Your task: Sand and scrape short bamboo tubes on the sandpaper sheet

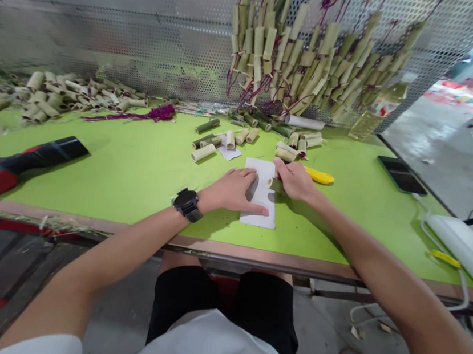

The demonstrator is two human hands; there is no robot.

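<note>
Spreading wide, one left hand (237,190) presses one paper (257,217); one right (294,179) grips one tube (276,185)

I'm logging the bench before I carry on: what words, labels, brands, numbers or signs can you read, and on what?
No text can be read.
Label on the bottle: too blurred.
Watch, phone: nothing legible.
White paper: no writing discernible.

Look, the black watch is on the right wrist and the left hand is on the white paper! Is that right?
Not quite: the head view shows the black watch on the left wrist. The left hand is on the white paper, as you said.
</note>
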